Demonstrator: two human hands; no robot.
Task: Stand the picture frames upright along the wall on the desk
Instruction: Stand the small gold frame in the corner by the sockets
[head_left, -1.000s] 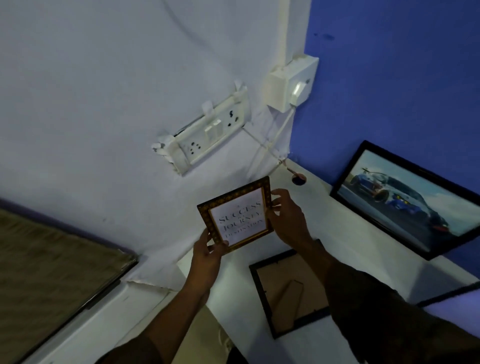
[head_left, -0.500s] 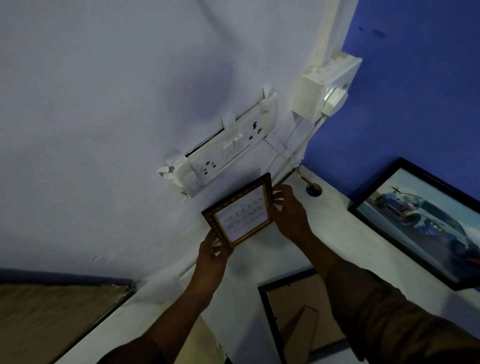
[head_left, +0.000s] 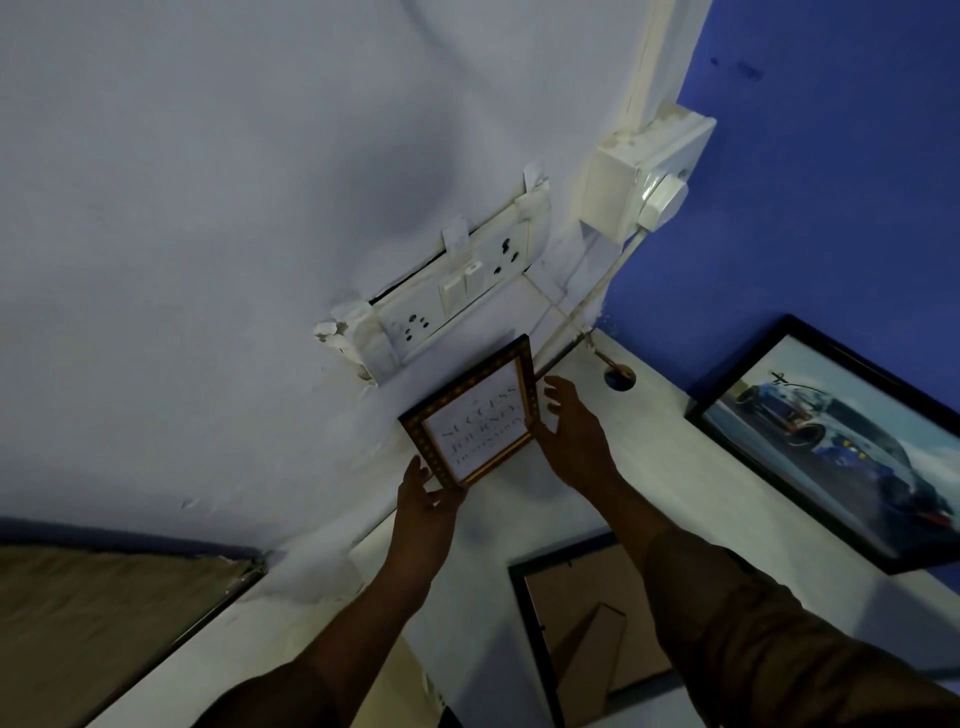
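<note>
Step in hand: I judge the small gold frame (head_left: 475, 418) is being stood against the white wall (head_left: 208, 260) below the socket plate (head_left: 457, 291). Left hand (head_left: 423, 512) pinches its lower corner; right hand (head_left: 574, 436) is spread open, touching its edge. Next: check lean, release gently.

Dim room — pale wall (head_left: 208, 208), blue wall (head_left: 831, 156), white desk (head_left: 675, 467), wall sockets (head_left: 457, 296)

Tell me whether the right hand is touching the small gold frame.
Touching. The head view shows the right hand's fingertips against the right edge of the small gold frame, with no gap visible.
</note>
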